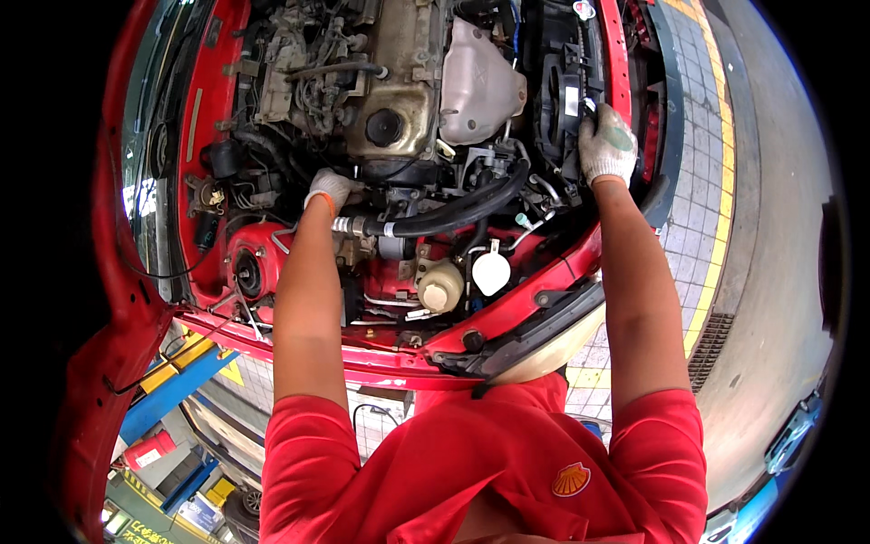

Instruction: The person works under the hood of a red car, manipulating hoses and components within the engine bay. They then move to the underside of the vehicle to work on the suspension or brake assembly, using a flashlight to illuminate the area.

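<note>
Both my hands wear pale knit work gloves and reach into the open engine bay of a red car. My left hand (332, 187) is closed beside the engine, just behind a thick black hose (471, 207) with a metal end fitting (348, 226). What its fingers hold, if anything, is hidden. Over at the front of the bay, my right hand (609, 147) is curled over the red front crossmember (618, 72), next to the black radiator fan shroud (553, 100). Between the hands lies the engine's valve cover (399, 54) with a black oil cap (384, 127).
A metal heat shield (478, 86) covers the engine's front side. Nearer me are a yellowed fluid reservoir (439, 287) and a white round-topped cap (491, 272). The red fender edge (362, 374) runs before my body. A blue lift arm (177, 392) stands lower left.
</note>
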Demonstrator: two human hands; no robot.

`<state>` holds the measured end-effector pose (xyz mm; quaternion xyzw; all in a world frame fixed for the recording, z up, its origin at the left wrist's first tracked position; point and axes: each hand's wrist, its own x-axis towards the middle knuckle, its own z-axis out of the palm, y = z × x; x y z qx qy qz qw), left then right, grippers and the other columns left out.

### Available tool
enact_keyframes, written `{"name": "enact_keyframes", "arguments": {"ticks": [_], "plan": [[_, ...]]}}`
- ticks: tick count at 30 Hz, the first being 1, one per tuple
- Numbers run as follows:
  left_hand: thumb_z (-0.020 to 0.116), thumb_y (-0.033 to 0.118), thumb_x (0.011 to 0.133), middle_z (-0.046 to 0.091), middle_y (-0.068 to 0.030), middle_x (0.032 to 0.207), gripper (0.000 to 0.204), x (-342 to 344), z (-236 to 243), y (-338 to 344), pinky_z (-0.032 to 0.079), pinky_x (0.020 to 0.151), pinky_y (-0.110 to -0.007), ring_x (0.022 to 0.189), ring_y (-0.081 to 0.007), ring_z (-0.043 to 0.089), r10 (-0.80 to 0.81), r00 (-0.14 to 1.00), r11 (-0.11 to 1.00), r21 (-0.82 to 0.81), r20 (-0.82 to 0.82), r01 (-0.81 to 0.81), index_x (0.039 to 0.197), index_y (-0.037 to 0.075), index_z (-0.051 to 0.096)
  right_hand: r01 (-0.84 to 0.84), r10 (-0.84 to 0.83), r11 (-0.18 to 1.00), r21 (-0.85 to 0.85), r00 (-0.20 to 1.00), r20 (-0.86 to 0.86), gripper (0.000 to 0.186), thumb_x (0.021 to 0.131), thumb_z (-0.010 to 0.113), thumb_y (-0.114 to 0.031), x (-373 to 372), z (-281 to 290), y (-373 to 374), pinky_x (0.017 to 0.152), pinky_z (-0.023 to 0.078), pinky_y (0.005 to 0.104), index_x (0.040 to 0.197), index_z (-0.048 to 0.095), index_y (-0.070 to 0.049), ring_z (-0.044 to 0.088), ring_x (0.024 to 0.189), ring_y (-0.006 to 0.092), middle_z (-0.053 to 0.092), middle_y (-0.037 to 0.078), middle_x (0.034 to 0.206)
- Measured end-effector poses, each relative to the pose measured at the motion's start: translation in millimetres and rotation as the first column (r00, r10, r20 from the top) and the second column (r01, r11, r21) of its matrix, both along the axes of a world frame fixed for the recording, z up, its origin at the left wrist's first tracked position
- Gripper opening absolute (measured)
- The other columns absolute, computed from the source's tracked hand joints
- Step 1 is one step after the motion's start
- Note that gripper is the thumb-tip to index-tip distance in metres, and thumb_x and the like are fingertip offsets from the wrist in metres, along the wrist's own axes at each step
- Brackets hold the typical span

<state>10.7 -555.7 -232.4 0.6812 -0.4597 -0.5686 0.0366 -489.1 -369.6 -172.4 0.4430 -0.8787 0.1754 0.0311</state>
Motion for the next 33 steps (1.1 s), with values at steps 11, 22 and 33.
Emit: {"name": "enact_keyframes", "arguments": {"ticks": [11,22,33], "plan": [[0.089,0.014,0.078,0.077,-0.0155,0.083,0.028,6,-32,-13,0.061,0.070,-0.042,0.074,-0.0233,0.076,-0.278,0.848,0.933,-0.084,0.451,0.350,0.090,-0.007,0.077,-0.017,0.017,0.999,0.028,1.000,0.002,0.033,0.097,0.064,-0.030,3,0,-4,0.095,0.055,0.0523,0.119,0.071,-0.006,0.071,0.105,0.0426,0.075,0.023,0.113],[0.088,0.020,0.078,0.079,-0.0198,0.095,0.030,7,-9,-4,0.061,0.079,-0.042,0.083,-0.0310,0.078,-0.249,0.926,0.957,-0.075,0.283,0.280,0.094,-0.004,0.079,-0.012,0.011,1.000,0.017,1.000,0.010,0.031,0.094,0.063,-0.029,3,-1,-5,0.094,0.055,0.0531,0.114,0.073,-0.008,0.072,0.102,0.0419,0.075,0.022,0.108],[0.084,0.003,0.085,0.078,-0.0170,0.092,0.022,-23,26,6,0.063,0.070,-0.034,0.078,-0.0262,0.077,-0.093,0.961,0.993,-0.051,0.259,0.110,0.096,-0.011,0.073,-0.017,0.017,1.000,0.008,1.000,-0.005,0.029,0.095,0.063,-0.030,-1,-4,-2,0.093,0.055,0.0534,0.112,0.072,-0.008,0.073,0.101,0.0405,0.075,0.020,0.106]]}}
